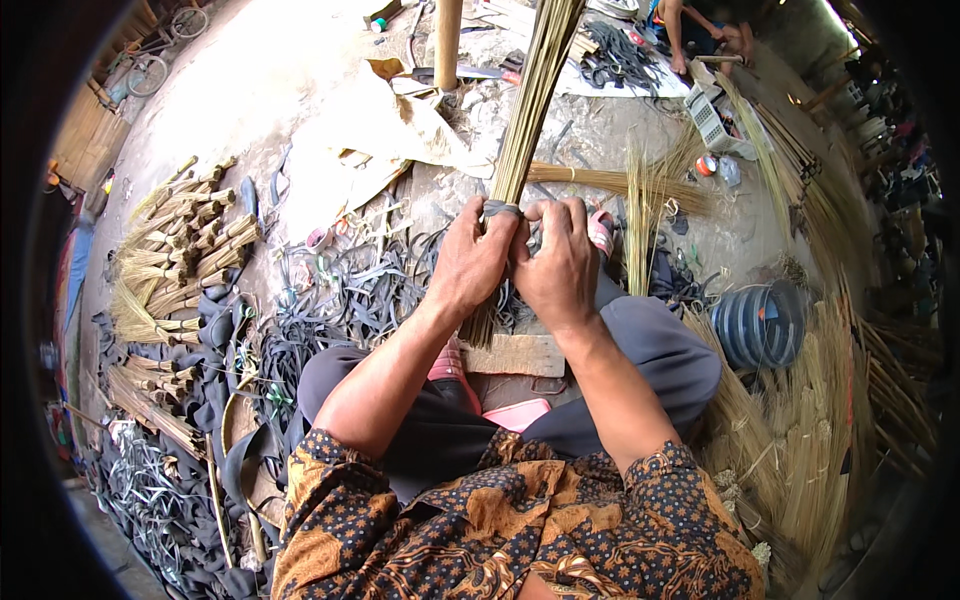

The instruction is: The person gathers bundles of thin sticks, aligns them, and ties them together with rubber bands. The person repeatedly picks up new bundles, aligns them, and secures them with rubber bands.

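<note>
A long bundle of thin palm-rib sticks [530, 120] stands tilted in front of me, its short lower end showing below my hands. Round it, at the height of my fingers, runs a dark rubber-like strip [499, 208]. My left hand [468, 258] is closed round the bundle, thumb against the strip. Fingers curled, my right hand [557, 262] is closed at the bundle's right side on what looks like the strip's end, mostly hidden by the fingers. Under the bundle's lower end lies a wooden board [515, 356] between my folded legs.
Many dark strips [370, 280] litter the floor ahead. Short tied bundles [180, 250] are piled at left; loose sticks [800, 420] lie at right beside a dark ribbed bucket [760, 325]. A wooden post [447, 45] rises ahead. Another person [700, 30] sits at far right.
</note>
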Demonstrator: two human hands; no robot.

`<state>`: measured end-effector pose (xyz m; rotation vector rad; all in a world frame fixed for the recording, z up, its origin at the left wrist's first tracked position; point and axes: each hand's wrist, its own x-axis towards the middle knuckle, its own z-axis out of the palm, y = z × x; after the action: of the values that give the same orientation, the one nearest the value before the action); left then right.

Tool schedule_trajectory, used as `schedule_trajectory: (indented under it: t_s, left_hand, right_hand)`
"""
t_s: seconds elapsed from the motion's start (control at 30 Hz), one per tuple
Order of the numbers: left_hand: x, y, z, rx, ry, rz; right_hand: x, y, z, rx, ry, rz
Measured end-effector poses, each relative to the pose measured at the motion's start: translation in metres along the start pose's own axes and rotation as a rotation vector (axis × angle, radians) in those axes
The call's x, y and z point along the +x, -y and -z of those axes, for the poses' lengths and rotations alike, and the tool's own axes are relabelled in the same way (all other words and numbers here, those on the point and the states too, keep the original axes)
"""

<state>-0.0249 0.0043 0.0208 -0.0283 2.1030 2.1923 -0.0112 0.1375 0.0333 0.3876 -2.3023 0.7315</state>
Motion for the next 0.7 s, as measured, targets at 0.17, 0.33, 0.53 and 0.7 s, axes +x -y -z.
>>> schedule_trajectory:
  t_s: [0.17,0.33,0.53,0.7]
  left_hand:
    - [-0.004,-0.004,0.004,0.127,0.078,-0.010]
    - [-0.006,-0.015,0.012,-0.088,0.277,0.072]
    - [-0.014,-0.014,-0.006,-0.266,0.182,-0.222]
    - [-0.004,-0.034,-0.015,-0.223,0.173,-0.252]
  right_hand:
    - [0.015,-0.008,0.014,-0.102,0.150,0.073]
    - [0.030,-0.024,0.036,-0.049,0.232,0.272]
    - [0.000,-0.028,0.040,0.562,0.281,-0.158]
    - [-0.054,-0.003,0.025,0.827,0.519,-0.563]
